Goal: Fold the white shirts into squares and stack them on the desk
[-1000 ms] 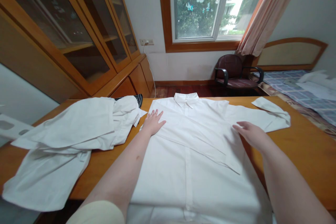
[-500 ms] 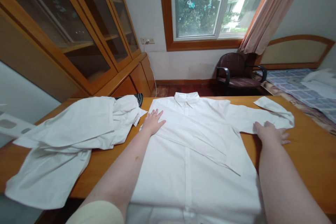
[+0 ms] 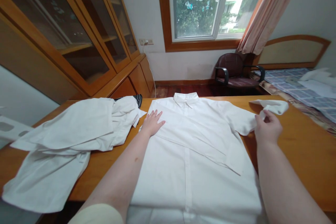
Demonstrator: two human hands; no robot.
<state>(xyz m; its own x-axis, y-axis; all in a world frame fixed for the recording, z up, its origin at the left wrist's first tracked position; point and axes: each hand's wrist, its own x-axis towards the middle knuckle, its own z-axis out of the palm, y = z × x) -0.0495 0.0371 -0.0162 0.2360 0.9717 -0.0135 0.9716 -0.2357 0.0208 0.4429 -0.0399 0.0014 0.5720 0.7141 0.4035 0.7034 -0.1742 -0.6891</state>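
A white collared shirt lies spread over the wooden table, its collar toward the far edge. One sleeve is folded slantwise across the shirt's front. My left hand rests flat on that folded side near the shoulder, fingers spread. On the right, my right hand pinches the other sleeve partway along and lifts it a little. The cuff end of that sleeve lies bent on the table beyond the hand.
A heap of white garments lies on the table's left, with a black striped cloth behind it. Glass-fronted cabinets stand at the left. Past the table are an armchair and a bed.
My right hand has closed from spread fingers to a pinch on the sleeve, bunching and raising it. The cuff end has drawn slightly inward. My left hand stays put.
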